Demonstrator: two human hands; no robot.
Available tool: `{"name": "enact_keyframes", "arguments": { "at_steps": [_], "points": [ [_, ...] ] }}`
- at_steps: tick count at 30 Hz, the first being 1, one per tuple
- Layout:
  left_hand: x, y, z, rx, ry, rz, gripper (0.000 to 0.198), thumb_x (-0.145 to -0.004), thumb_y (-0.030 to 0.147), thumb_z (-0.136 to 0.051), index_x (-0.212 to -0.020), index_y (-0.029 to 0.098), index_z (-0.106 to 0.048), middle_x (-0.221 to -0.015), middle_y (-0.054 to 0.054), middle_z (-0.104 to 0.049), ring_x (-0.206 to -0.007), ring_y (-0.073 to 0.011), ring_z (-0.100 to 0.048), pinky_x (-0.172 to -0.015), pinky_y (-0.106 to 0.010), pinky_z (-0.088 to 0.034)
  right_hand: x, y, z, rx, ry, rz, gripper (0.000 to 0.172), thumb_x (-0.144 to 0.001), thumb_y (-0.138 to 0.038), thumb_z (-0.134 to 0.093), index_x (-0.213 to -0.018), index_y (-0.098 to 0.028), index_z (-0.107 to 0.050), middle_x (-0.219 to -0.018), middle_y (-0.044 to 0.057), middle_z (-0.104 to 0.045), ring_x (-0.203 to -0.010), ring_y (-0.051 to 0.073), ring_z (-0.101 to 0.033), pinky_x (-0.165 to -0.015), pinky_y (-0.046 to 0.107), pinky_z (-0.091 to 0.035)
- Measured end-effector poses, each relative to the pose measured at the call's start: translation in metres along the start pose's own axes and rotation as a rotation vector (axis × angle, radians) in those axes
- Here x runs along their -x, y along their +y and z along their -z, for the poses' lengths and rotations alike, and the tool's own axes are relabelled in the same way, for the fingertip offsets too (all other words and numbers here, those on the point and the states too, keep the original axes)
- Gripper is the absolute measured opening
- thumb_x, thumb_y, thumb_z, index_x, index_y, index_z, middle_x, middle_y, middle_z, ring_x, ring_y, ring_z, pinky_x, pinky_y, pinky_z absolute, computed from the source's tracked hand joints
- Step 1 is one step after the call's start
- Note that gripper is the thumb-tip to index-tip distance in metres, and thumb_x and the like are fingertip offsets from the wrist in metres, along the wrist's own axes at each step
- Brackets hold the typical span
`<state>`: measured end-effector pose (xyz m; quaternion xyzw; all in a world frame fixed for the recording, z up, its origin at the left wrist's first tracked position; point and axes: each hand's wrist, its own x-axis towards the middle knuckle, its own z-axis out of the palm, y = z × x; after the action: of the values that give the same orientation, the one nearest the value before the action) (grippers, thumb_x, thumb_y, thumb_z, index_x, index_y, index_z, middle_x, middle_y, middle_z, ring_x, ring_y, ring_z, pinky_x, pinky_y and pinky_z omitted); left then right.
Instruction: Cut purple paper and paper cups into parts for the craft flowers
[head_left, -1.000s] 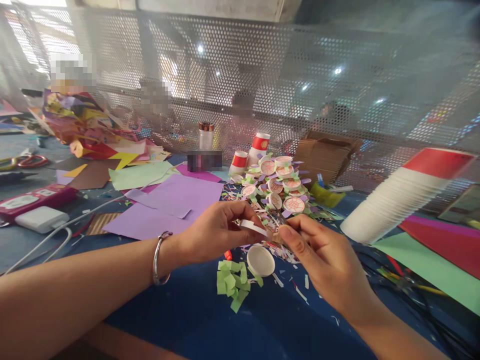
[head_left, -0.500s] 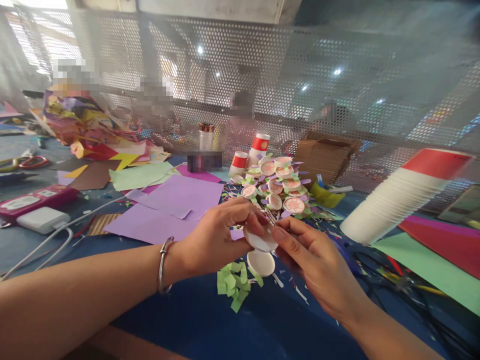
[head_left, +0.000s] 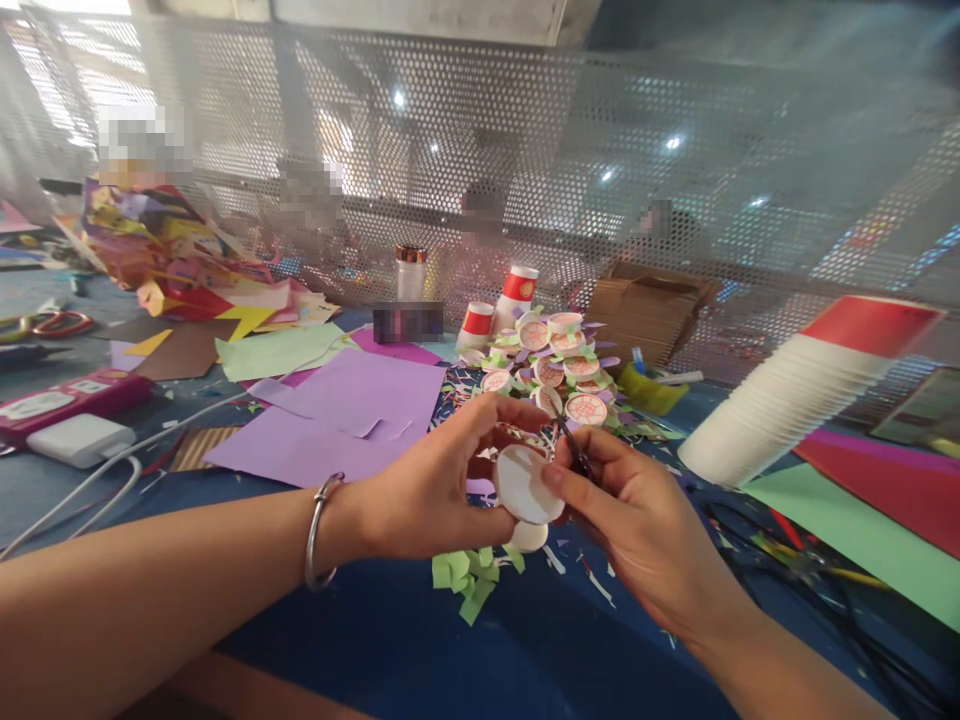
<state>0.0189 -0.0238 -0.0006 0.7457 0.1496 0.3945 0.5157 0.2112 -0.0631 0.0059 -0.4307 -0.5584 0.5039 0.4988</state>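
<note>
One white disc point(head_left: 526, 488) is held above the worktop point(head_left: 480, 670), its flat face turned toward the camera, presumably so that the rim can be watched. Its right edge is pinched by the right hand point(head_left: 641, 510), in which a dark tool point(head_left: 576, 458), likely scissors, is also carried. The left hand point(head_left: 439, 490) is curved about the left edge, thumb at the rim; whether it grips cannot be told. Counted: one second disc point(head_left: 531, 539) below, partly covered; at least eight patterned discs point(head_left: 586, 409) heaped behind; two red-banded cups point(head_left: 478, 322) beside the heap; one slanting cup stack point(head_left: 787, 395). Green scraps point(head_left: 474, 598) overlap, uncounted.
</note>
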Motion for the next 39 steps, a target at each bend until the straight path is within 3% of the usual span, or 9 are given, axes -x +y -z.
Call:
{"name": "enact_keyframes", "arguments": {
  "at_steps": [2,5,8,11,20,25,29,35,39],
  "points": [
    [-0.001,-0.002,0.004,0.109,-0.047,0.131,0.066,-0.07,0.007,-0.074,-0.127,0.019,-0.044,-0.113,-0.01,-0.061,-0.094,-0.0177,-0.066,-0.077,-0.028,-0.056,0.0,-0.001,0.001,0.045,-0.01,0.03,0.021,-0.085,-0.035,-0.074,-0.087,-0.02,-0.059,-0.075,-0.003,-0.059,-0.064,0.009,-0.056,-0.059,0.019,-0.049],
    [-0.004,-0.006,0.012,0.34,-0.137,0.34,0.046,-0.075,0.012,-0.074,-0.116,0.016,-0.055,-0.108,-0.009,-0.065,-0.092,-0.0173,-0.068,-0.081,-0.029,-0.056,0.001,-0.002,0.004,0.132,-0.01,0.087,0.019,-0.087,-0.033,-0.072,-0.086,-0.02,-0.059,-0.075,-0.004,-0.057,-0.064,0.009,-0.053,-0.059,0.018,-0.048],
    [-0.008,-0.006,0.018,0.587,-0.208,0.509,0.027,-0.083,0.017,-0.062,-0.109,0.013,-0.062,-0.104,-0.011,-0.071,-0.092,-0.0207,-0.073,-0.087,-0.031,-0.056,0.001,-0.005,0.005,0.212,0.016,0.128,0.018,-0.086,-0.034,-0.072,-0.086,-0.02,-0.059,-0.073,-0.004,-0.056,-0.063,0.01,-0.052,-0.057,0.019,-0.047],
    [-0.011,-0.005,0.02,0.741,-0.223,0.594,0.031,-0.089,0.025,-0.05,-0.113,0.01,-0.063,-0.105,-0.015,-0.073,-0.092,-0.0239,-0.074,-0.086,-0.031,-0.056,0.001,-0.007,0.005,0.265,0.046,0.161,0.019,-0.083,-0.032,-0.074,-0.087,-0.021,-0.06,-0.072,-0.003,-0.06,-0.062,0.01,-0.054,-0.056,0.019,-0.047],
    [-0.011,-0.001,0.014,0.857,-0.181,0.6,0.033,-0.097,0.031,-0.05,-0.122,0.016,-0.064,-0.107,-0.013,-0.073,-0.094,-0.0238,-0.074,-0.083,-0.03,-0.058,0.004,-0.007,0.003,0.364,0.039,0.201,0.013,-0.088,-0.031,-0.067,-0.091,-0.021,-0.059,-0.078,0.0,-0.067,-0.067,0.013,-0.061,-0.059,0.021,-0.051],
    [-0.009,-0.004,0.013,0.917,-0.13,0.541,0.028,-0.096,0.025,-0.054,-0.118,0.014,-0.067,-0.106,-0.011,-0.073,-0.093,-0.0204,-0.072,-0.082,-0.031,-0.06,0.004,-0.007,0.005,0.412,0.051,0.209,0.016,-0.089,-0.035,-0.066,-0.093,-0.021,-0.06,-0.079,0.001,-0.067,-0.067,0.014,-0.061,-0.058,0.023,-0.05],
    [-0.01,-0.006,0.011,0.905,-0.125,0.565,0.032,-0.098,0.033,-0.051,-0.115,0.012,-0.067,-0.107,-0.012,-0.073,-0.095,-0.0214,-0.073,-0.088,-0.029,-0.056,0.003,-0.005,0.004,0.412,0.062,0.21,0.019,-0.088,-0.037,-0.068,-0.094,-0.021,-0.06,-0.082,0.002,-0.069,-0.07,0.015,-0.063,-0.062,0.025,-0.052],
    [-0.01,-0.007,0.008,0.91,-0.267,0.626,0.05,-0.1,0.049,-0.038,-0.115,0.009,-0.065,-0.106,-0.016,-0.072,-0.095,-0.025,-0.073,-0.08,-0.03,-0.058,0.003,-0.001,0.0,0.424,0.073,0.232,0.019,-0.088,-0.038,-0.069,-0.093,-0.022,-0.061,-0.081,0.002,-0.071,-0.073,0.017,-0.068,-0.066,0.026,-0.054],
    [-0.009,-0.005,0.008,0.908,-0.341,0.707,0.064,-0.097,0.06,-0.036,-0.114,0.006,-0.065,-0.101,-0.016,-0.072,-0.096,-0.0256,-0.073,-0.082,-0.028,-0.057,0.005,-0.001,0.002,0.569,0.113,0.295,0.011,-0.091,-0.032,-0.065,-0.094,-0.023,-0.06,-0.075,0.0,-0.069,-0.064,0.015,-0.066,-0.058,0.024,-0.052]
  ]
}}
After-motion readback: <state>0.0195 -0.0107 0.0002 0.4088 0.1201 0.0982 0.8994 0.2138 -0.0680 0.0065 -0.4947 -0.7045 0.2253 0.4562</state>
